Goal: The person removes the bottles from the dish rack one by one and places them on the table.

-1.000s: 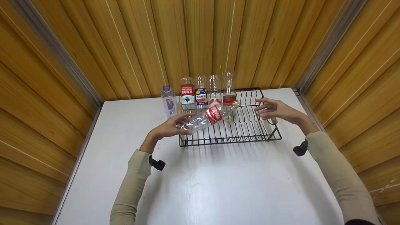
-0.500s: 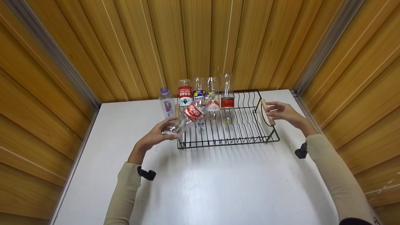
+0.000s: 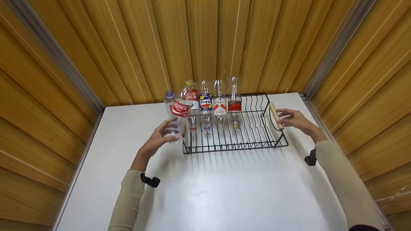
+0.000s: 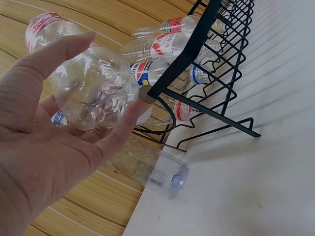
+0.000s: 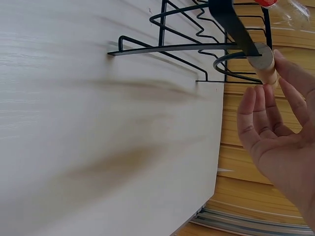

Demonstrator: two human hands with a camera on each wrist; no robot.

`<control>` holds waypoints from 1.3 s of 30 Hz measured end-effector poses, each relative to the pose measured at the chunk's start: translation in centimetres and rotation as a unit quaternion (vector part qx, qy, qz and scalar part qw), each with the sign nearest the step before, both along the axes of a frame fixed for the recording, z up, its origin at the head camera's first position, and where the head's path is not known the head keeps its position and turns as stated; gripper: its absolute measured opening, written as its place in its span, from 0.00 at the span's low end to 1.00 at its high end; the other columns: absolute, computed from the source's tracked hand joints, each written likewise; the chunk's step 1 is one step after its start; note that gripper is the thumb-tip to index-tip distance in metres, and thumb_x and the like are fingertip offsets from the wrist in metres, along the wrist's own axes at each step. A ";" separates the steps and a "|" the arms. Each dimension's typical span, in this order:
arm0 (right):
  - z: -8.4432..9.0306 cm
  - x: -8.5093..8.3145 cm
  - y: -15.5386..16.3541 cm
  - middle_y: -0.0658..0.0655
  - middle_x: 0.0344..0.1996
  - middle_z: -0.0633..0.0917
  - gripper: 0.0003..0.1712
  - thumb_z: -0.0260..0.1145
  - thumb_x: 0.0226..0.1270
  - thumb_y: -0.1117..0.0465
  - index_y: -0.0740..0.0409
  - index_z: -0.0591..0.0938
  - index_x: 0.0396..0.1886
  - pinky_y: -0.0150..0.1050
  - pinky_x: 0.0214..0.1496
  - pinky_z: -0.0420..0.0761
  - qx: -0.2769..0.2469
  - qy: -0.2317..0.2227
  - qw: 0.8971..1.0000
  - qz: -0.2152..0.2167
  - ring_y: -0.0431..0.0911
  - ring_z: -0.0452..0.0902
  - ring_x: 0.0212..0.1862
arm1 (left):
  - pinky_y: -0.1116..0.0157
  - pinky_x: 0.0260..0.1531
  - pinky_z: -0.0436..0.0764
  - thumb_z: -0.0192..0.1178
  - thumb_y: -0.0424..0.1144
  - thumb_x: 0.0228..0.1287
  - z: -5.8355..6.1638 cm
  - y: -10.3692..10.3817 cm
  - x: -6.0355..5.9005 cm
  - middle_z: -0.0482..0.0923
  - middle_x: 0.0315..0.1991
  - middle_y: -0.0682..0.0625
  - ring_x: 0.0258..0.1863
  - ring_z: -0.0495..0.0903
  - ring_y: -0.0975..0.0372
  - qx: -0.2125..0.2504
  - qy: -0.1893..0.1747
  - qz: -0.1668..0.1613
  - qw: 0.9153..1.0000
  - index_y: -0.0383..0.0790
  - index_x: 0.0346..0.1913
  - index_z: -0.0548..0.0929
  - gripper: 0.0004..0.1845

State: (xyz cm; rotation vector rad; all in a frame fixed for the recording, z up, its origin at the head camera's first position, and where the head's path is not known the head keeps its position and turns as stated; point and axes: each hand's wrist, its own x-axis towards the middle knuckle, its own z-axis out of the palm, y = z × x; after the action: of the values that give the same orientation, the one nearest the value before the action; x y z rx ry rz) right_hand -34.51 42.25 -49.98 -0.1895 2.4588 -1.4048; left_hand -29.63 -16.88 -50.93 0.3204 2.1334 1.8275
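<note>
My left hand (image 3: 157, 136) holds a clear plastic bottle (image 3: 180, 108) with a red label by its lower part, left of the black wire rack (image 3: 237, 149). The bottle stands nearly upright, yellow cap at the top. In the left wrist view, thumb and fingers curl round the bottle's base (image 4: 93, 91). On the other side, my right hand (image 3: 295, 120) is at the rack's right wooden handle (image 3: 275, 116). The right wrist view shows the thumb on one side of this handle (image 5: 266, 73) and fingertips on the other, pinching it.
Several clear bottles stand cap-down along the rack's back, including one with a blue label (image 3: 205, 102) and one with a dark red label (image 3: 234, 106). A purple-capped bottle (image 3: 169, 94) stands left of the rack. Wood-look walls (image 3: 205, 38) enclose the white table (image 3: 224, 192).
The bottle in my left hand has moved left and swung from slanting over the rack to nearly upright. My right hand has come to the wooden handle.
</note>
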 end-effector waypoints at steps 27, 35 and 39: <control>-0.9 0.7 0.2 0.63 0.61 0.73 0.42 0.64 0.76 0.54 0.58 0.57 0.81 0.45 0.59 0.85 -0.042 -0.033 0.999 -0.002 0.34 0.81 0.48 | 0.48 0.73 0.69 0.68 0.32 0.66 -2.1 -3.5 -0.4 0.67 0.73 0.43 0.74 0.67 0.51 0.066 -0.011 0.169 0.983 0.48 0.78 0.60 0.41; -0.8 0.9 0.3 0.51 0.53 0.78 0.42 0.62 0.78 0.51 0.57 0.55 0.82 0.48 0.60 0.83 -0.032 -0.037 0.999 0.001 0.33 0.82 0.47 | 0.49 0.76 0.64 0.71 0.32 0.61 -3.8 -4.2 -1.1 0.64 0.74 0.41 0.77 0.63 0.50 0.038 -0.050 0.233 0.970 0.47 0.79 0.57 0.47; -0.9 0.8 0.2 0.46 0.50 0.79 0.42 0.62 0.78 0.51 0.56 0.55 0.82 0.51 0.61 0.82 -0.035 -0.041 0.999 0.000 0.34 0.81 0.48 | 0.49 0.78 0.61 0.72 0.32 0.59 -4.7 -4.4 -1.6 0.65 0.74 0.40 0.77 0.61 0.49 0.012 -0.061 0.257 0.964 0.46 0.79 0.58 0.48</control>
State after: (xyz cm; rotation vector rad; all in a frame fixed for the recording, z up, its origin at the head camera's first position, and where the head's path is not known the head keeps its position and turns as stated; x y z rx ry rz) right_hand -33.69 42.48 -50.84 -0.1453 2.3456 -1.4708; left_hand -31.19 -21.25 -55.61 -0.3727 2.2489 2.0700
